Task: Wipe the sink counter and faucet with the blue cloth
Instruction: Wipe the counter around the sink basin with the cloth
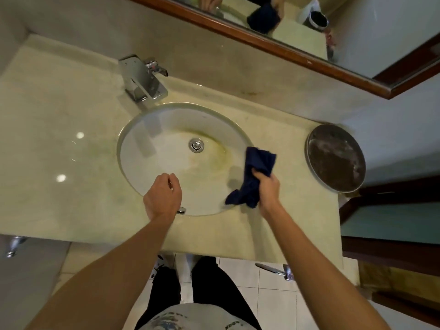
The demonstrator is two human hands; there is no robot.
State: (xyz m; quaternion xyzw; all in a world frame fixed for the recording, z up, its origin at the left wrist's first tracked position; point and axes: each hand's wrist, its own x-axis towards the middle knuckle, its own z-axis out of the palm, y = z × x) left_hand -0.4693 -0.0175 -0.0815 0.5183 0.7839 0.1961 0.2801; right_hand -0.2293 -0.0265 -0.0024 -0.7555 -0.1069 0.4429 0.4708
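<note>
Nearest us, our left hand (164,196) hangs loosely curled and holding nothing over the basin's (166,163) lower rim; our right grip (267,189) bunches the blue cloth (253,177) right of centre, likely readying a wipe; the faucet (142,78) waits upper left on the desk (59,127).

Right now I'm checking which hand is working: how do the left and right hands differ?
The right hand has its fingers curled round the bunched blue cloth; the left hand holds nothing, its fingers loosely curled. The right hand is by the sink's right rim, next to the counter; the left hand is over the basin's near edge. Both are bare, and neither is near the faucet.
</note>
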